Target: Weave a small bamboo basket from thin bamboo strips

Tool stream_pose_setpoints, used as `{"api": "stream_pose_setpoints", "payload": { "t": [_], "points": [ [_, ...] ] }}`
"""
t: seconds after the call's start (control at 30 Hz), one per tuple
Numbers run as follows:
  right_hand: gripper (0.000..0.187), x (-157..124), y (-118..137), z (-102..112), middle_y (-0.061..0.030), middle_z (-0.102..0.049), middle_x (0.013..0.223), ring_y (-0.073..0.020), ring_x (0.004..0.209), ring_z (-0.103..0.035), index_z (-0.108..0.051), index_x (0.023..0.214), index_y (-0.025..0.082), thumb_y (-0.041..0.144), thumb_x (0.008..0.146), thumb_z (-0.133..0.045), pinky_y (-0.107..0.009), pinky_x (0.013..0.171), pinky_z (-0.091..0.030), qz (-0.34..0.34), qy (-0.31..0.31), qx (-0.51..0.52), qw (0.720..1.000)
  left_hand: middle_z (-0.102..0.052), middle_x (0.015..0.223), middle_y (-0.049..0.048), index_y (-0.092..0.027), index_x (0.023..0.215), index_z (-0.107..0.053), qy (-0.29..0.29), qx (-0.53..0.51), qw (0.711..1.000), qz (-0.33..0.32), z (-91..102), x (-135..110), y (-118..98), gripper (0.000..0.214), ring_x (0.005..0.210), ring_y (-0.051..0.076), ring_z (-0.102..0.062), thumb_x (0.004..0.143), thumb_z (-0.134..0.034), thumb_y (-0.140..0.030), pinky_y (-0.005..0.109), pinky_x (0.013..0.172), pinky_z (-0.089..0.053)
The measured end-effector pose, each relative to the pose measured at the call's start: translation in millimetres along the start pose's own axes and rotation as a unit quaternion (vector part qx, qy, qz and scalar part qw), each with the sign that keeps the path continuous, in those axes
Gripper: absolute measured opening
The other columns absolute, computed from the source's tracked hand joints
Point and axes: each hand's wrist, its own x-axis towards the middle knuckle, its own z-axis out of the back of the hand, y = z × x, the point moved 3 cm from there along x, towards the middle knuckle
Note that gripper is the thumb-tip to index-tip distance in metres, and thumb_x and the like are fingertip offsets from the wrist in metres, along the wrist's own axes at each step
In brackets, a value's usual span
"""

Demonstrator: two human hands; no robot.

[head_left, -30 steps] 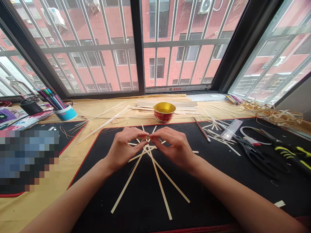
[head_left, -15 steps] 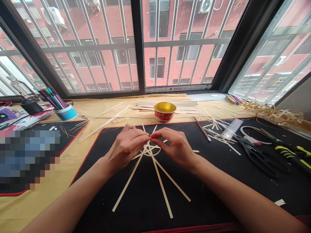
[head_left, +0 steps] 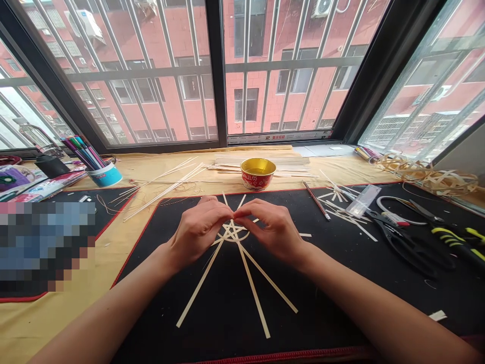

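Flat pale bamboo strips [head_left: 254, 293] cross in a star shape on a black mat [head_left: 212, 323], with a thin curved strip [head_left: 238, 239] around the crossing. Over the far side of the star, my left hand [head_left: 202, 220] is closed, thumb and fingers pinched. My right hand [head_left: 271, 222] meets it fingertip to fingertip, likewise pinching. Whatever lies between the fingertips is hidden; it may be part of the woven strips, but I cannot tell. Both hands cover part of the strips behind them.
A red bowl [head_left: 258, 174] with a gold inside stands behind the mat. On the right lie a pencil [head_left: 317, 201], short strips, scissors [head_left: 426, 212], black-handled pliers [head_left: 405, 245] and coiled strips [head_left: 420, 171]. A pen cup [head_left: 104, 174] and loose long strips [head_left: 166, 192] are on the left.
My hands keep the same pinch, with the left fingertips shifted very slightly. The whole view has moved a little; the strips lie as before.
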Motion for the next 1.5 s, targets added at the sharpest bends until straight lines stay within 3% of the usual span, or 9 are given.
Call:
{"api": "stream_pose_setpoints", "payload": {
  "t": [0.37, 0.53, 0.7, 0.83, 0.93, 1.07, 1.17, 1.3, 1.5],
  "points": [
    [0.006, -0.3, 4.1, 2.7, -0.0035, -0.071, 0.081, -0.0149, 0.075, -0.066, -0.066, 0.089, 0.019, 0.017, 0.086, -0.061, -0.025, 0.069, -0.052, 0.004, -0.041, -0.001, 0.999, -0.07, 0.086, 0.0042, -0.019, 0.094, -0.06, -0.005, 0.032, 0.999, 0.033, 2.4, 0.5, 0.5, 0.009, 0.083, 0.016, -0.063, 0.088, -0.057, -0.014, 0.032, 0.08, -0.048],
    [0.011, 1.7, -1.1, 5.6, -0.0036, -0.072, 0.085, -0.0159, 0.08, -0.067, -0.065, 0.096, 0.02, 0.017, 0.086, -0.06, -0.027, 0.074, -0.054, 0.007, -0.055, -0.011, 0.998, -0.07, 0.105, 0.008, -0.019, 0.112, -0.059, 0.057, 0.055, 0.992, 0.102, 5.0, 0.6, 10.1, 0.038, 0.107, 0.024, -0.058, 0.078, -0.071, -0.032, 0.042, 0.095, -0.041],
    [0.01, 3.5, -1.2, 7.9, -0.0045, -0.07, 0.088, -0.0167, 0.087, -0.065, -0.065, 0.094, 0.02, 0.016, 0.086, -0.06, -0.03, 0.079, -0.054, 0.035, -0.043, -0.032, 0.998, -0.072, 0.095, 0.0044, -0.022, 0.099, -0.065, 0.053, 0.034, 0.991, 0.115, 3.0, 0.1, 12.3, 0.014, 0.108, 0.024, -0.057, 0.086, -0.062, -0.025, 0.045, 0.096, -0.039],
    [0.012, 4.2, -0.6, 10.1, -0.0048, -0.07, 0.087, -0.0187, 0.093, -0.063, -0.063, 0.093, 0.02, 0.013, 0.084, -0.062, -0.033, 0.082, -0.053, 0.058, -0.037, -0.044, 0.997, -0.072, 0.087, 0.0027, -0.022, 0.091, -0.066, 0.036, 0.044, 0.993, 0.103, 1.8, 1.5, 10.0, 0.007, 0.102, 0.023, -0.059, 0.085, -0.063, -0.02, 0.044, 0.094, -0.04],
    [0.017, 5.1, 1.5, 12.0, -0.0062, -0.068, 0.099, -0.0222, 0.105, -0.058, -0.063, 0.096, 0.022, 0.013, 0.082, -0.064, -0.04, 0.091, -0.05, 0.058, -0.034, -0.052, 0.996, -0.072, 0.084, 0.001, -0.022, 0.085, -0.065, 0.03, 0.068, 0.994, 0.085, 3.2, 2.0, 7.2, 0.007, 0.102, 0.022, -0.059, 0.086, -0.061, -0.017, 0.046, 0.097, -0.037],
    [0.026, 5.8, 1.8, 13.8, -0.0101, -0.058, 0.119, -0.0246, 0.117, -0.052, -0.061, 0.104, 0.022, 0.013, 0.08, -0.062, -0.046, 0.099, -0.047, -0.018, -0.068, -0.022, 0.997, -0.07, 0.104, 0.004, -0.024, 0.083, -0.067, -0.004, 0.152, 0.987, 0.045, 8.9, 1.1, 3.1, 0.013, 0.114, 0.025, -0.055, 0.085, -0.059, -0.014, 0.053, 0.103, -0.031],
    [0.027, 4.3, -6.0, 10.3, -0.011, -0.056, 0.119, -0.0218, 0.107, -0.059, -0.057, 0.108, 0.021, 0.022, 0.081, -0.062, -0.039, 0.084, -0.056, -0.135, -0.092, 0.105, 0.981, -0.064, 0.118, 0.0074, -0.025, 0.085, -0.068, -0.007, 0.192, 0.981, 0.03, 11.1, -0.1, 3.1, 0.015, 0.121, 0.026, -0.05, 0.085, -0.059, -0.013, 0.055, 0.105, -0.03],
    [0.045, 0.9, -20.6, -0.7, -0.0078, -0.068, 0.094, -0.0173, 0.075, -0.068, -0.048, 0.114, 0.017, 0.037, 0.078, -0.067, -0.033, 0.064, -0.06, -0.305, -0.056, 0.296, 0.903, -0.06, 0.122, 0.0103, -0.025, 0.087, -0.069, 0.009, 0.202, 0.979, 0.012, 9.7, -0.9, 4.2, 0.016, 0.12, 0.027, -0.051, 0.086, -0.057, -0.013, 0.057, 0.103, -0.031],
    [0.042, -1.5, -28.7, -3.4, -0.0029, -0.07, 0.071, -0.0134, 0.061, -0.068, -0.056, 0.099, 0.012, 0.032, 0.069, -0.077, -0.029, 0.063, -0.06, -0.417, -0.028, 0.397, 0.817, -0.059, 0.123, 0.0118, -0.022, 0.09, -0.069, 0.035, 0.191, 0.98, 0.039, 15.0, 1.8, 6.1, 0.01, 0.106, 0.025, -0.059, 0.086, -0.061, -0.019, 0.053, 0.099, -0.034]
  ]
}}
